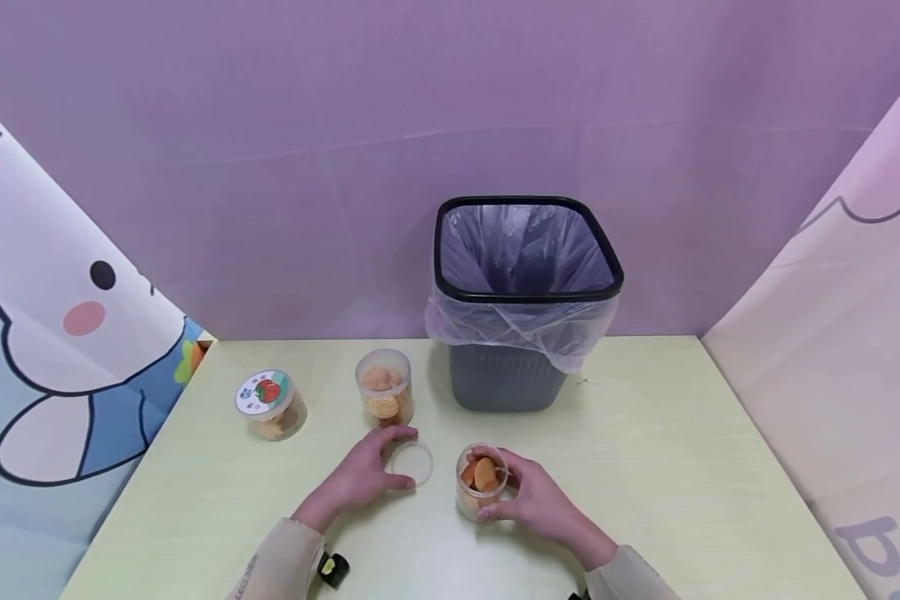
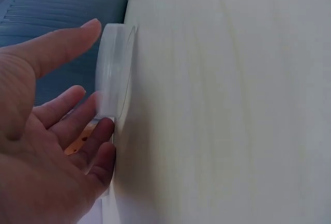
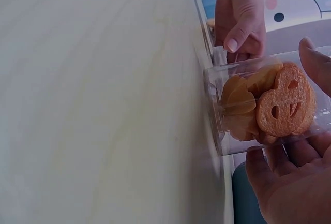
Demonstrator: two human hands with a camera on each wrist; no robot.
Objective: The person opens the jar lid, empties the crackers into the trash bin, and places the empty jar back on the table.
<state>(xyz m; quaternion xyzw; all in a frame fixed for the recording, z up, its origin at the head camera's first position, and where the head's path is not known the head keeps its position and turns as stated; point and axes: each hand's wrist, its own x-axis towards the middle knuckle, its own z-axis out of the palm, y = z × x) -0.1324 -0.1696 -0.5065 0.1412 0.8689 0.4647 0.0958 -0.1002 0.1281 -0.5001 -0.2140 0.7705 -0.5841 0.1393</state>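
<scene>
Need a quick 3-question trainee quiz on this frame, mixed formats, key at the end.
1. True or false: the right hand holds an open clear jar with orange cookies inside.
2. Multiple choice: what does the left hand touch? A) the bin B) a clear round lid lying flat on the table C) the jar with the strawberry label
3. Fill in: behind the jars stands a grey bin lined with a ______ bag.

Key: 1 true; 2 B; 3 clear plastic.
</scene>
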